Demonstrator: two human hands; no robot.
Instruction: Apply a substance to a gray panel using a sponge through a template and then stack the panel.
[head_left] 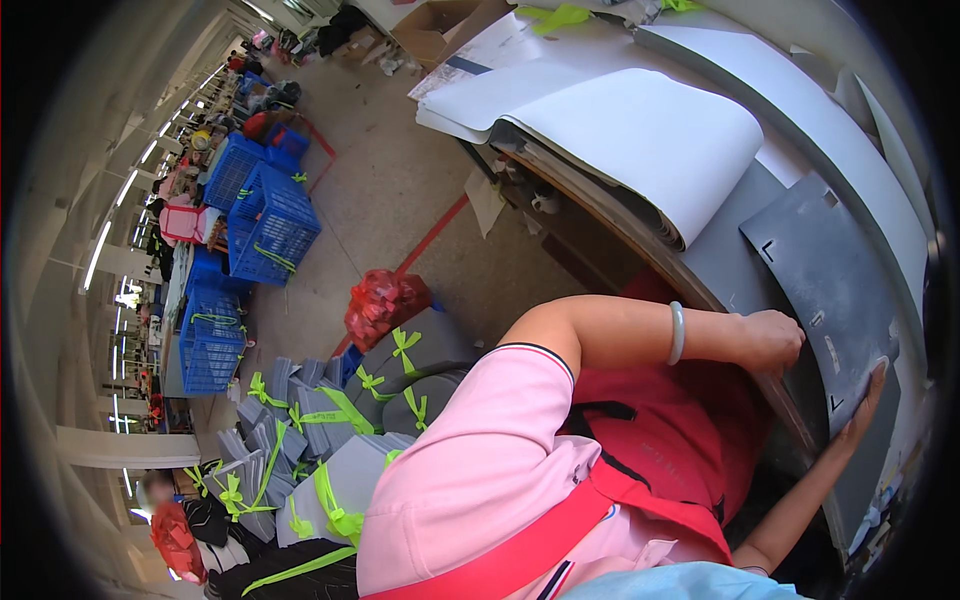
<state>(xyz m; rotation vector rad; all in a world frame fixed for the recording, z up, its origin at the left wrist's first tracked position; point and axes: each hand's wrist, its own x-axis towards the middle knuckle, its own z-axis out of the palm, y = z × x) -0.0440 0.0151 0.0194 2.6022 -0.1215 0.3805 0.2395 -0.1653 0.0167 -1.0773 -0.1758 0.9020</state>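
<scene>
A dark grey flexible sheet (825, 290) with black corner marks and small cut slots lies tilted over the right side of the work table, its near end bent up. My right hand (858, 412) grips that near end, with fingertips showing on its face. My left hand (772, 342), with a pale bangle on the wrist, is closed in a fist beside the sheet's left edge, above the table's edge. Whatever the left fist may hold is hidden by its fingers.
White sheets (640, 130) curl over the table's far part. Left on the floor stand grey bundles (345, 470) tied with lime-green strips, a red plastic bag (385, 305) and blue crates (270, 225). Another person (175, 530) is at the lower left. An open cardboard box (445, 30) stands beyond the table.
</scene>
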